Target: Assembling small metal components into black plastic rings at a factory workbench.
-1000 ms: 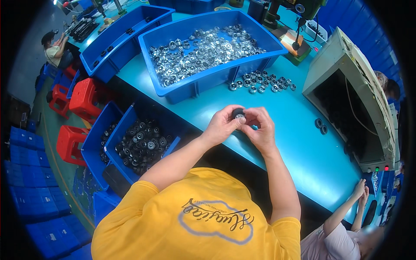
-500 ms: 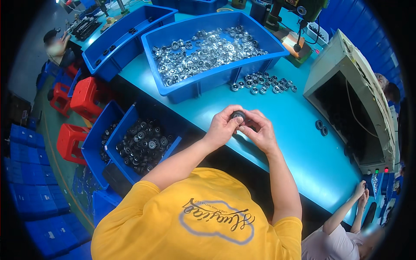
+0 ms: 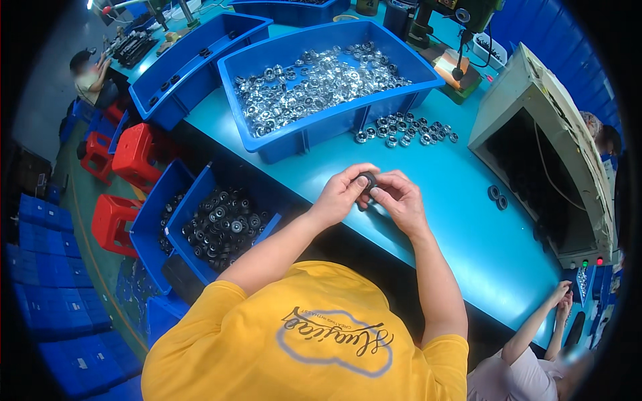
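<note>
Over the near edge of the turquoise table (image 3: 294, 179), both my hands meet on one small black wheel (image 3: 368, 179). My left hand (image 3: 342, 194) grips it from the left with thumb and bent fingers. From the other side my right hand (image 3: 400, 200) presses thumb and fingers against the same wheel, so part of it is hidden. Beyond my hands, several shiny metal hubs (image 3: 406, 128) sit loose in front of a big blue bin (image 3: 321, 125), which holds many more of them. To the left, below table height, a blue bin (image 3: 175, 230) is heaped with black wheels (image 3: 224, 220).
A beige machine housing with a dark opening (image 3: 498, 100) stands at the right, with two black rings (image 3: 497, 197) beside it. Red stools (image 3: 115, 224) and stacked blue crates (image 3: 57, 267) are on the left. A co-worker (image 3: 515, 374) works at lower right. Behind stands a green press (image 3: 461, 73).
The black wheel has turned between my fingers and now shows more edge-on. My hands stay in nearly the same place, with a slight shift of the fingers.
</note>
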Demonstrator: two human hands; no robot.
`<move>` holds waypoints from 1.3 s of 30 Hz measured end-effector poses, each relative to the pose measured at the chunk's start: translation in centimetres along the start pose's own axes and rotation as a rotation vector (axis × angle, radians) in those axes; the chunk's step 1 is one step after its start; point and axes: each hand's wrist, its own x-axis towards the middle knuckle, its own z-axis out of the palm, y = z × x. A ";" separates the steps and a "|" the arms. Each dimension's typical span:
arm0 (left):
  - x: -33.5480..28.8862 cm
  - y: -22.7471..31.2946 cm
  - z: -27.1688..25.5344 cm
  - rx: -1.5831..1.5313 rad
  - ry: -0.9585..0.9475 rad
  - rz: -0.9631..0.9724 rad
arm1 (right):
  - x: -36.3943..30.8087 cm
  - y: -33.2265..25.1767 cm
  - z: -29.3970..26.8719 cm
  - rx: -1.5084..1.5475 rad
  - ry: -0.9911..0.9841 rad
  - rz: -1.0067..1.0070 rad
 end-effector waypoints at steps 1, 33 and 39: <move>0.0 -0.1 0.1 0.038 0.013 -0.008 | -0.1 0.1 -0.1 -0.007 -0.003 -0.008; -0.5 0.6 2.7 0.800 0.067 0.233 | 0.2 0.4 -1.0 0.197 0.115 0.368; 0.2 -0.5 2.4 0.410 0.057 0.113 | 0.4 -0.3 -0.9 0.273 0.123 0.349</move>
